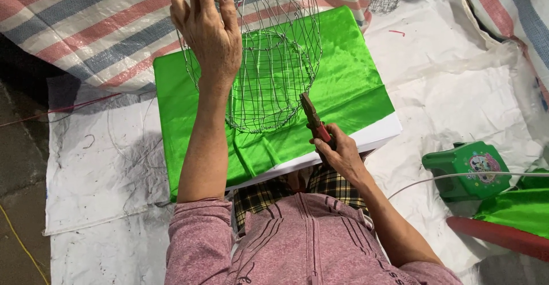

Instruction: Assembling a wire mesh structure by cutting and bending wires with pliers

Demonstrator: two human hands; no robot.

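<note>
pink-sleeved, our left hand point(207, 30) grips the woven wire basket frame point(269, 62) over the green cloth point(354, 85), right hand point(341, 154) clenching pliers point(315, 124) at its unfinished-looking near rim.

A shiny bright-green satin cloth point(343, 73) covers a white block point(377, 136). Over it sits a silvery-grey wire mesh basket point(274, 62). The pliers point(315, 122) are rust-brown with red handles. A woven tarpaulin point(86, 28) carries red, blue and white stripes — the ground sheet point(103, 170) is scuffed white. The sleeve point(194, 233) is heathered pink; the trousers point(331, 185) are plaid — dark with yellow lines. A small plastic stool point(466, 168) is green.
</note>
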